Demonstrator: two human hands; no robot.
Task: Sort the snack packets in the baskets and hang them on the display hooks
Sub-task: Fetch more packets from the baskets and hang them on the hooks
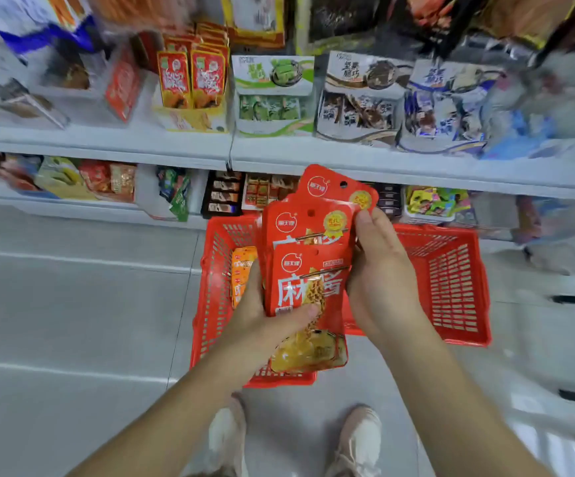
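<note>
Grey shop floor underfoot, with two pale shoes (228,438). Three red packets (308,273), the front one reading 麻酱, are fanned above two red baskets (451,287). The left hand (262,321) grips them low and the right hand (379,270) pinches their upper edge. One orange packet (243,270) lies in the left-side basket; two stocked shelves (313,156) stand behind.

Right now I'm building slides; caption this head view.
Left hand and right hand hold red snack packets above two red baskets before stocked shelves.

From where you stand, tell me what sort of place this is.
Most likely a shop's snack aisle: white shelves hold boxed snacks, red baskets sit on the floor, and the left hand and right hand grip red packets.
</note>
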